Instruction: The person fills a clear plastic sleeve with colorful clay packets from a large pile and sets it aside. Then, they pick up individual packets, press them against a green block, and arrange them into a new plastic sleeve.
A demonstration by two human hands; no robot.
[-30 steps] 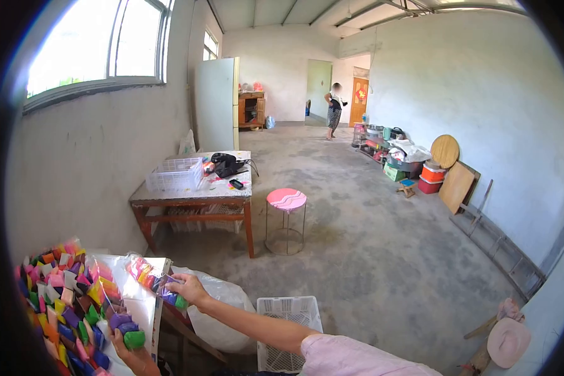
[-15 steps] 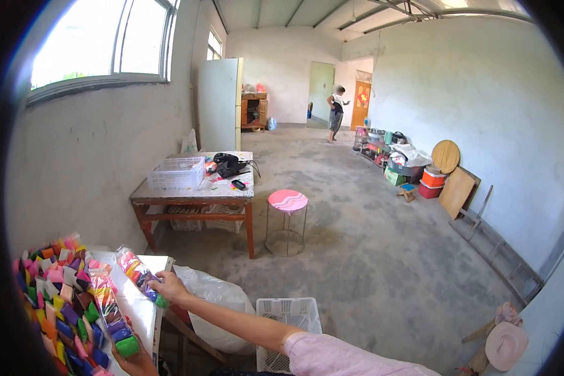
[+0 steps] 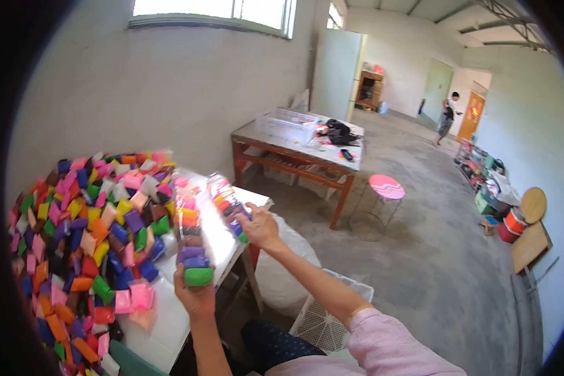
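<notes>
My left hand point(image 3: 195, 293) is closed on the lower end of a long clear packet point(image 3: 190, 235) filled with coloured blocks, the green one at the bottom. To its right, my right hand point(image 3: 261, 228) grips a second clear packet point(image 3: 224, 199) of coloured blocks near its lower end. Both packets are over the white tabletop point(image 3: 160, 313). Beside my left hand, a large heap of small coloured packs point(image 3: 94, 232) covers the left part of this table. Two pink packs point(image 3: 133, 297) lie at the heap's near edge.
A wooden table point(image 3: 250, 133) with a clear plastic basket point(image 3: 287, 125) stands ahead. Right of it is a pink-topped stool point(image 3: 386, 187). A white bag point(image 3: 288, 269) and a white crate point(image 3: 332, 313) are on the floor. A person point(image 3: 447, 119) stands far back.
The view has swung left and down, so the heap and my left hand show more fully. Both hands still hold their packets.
</notes>
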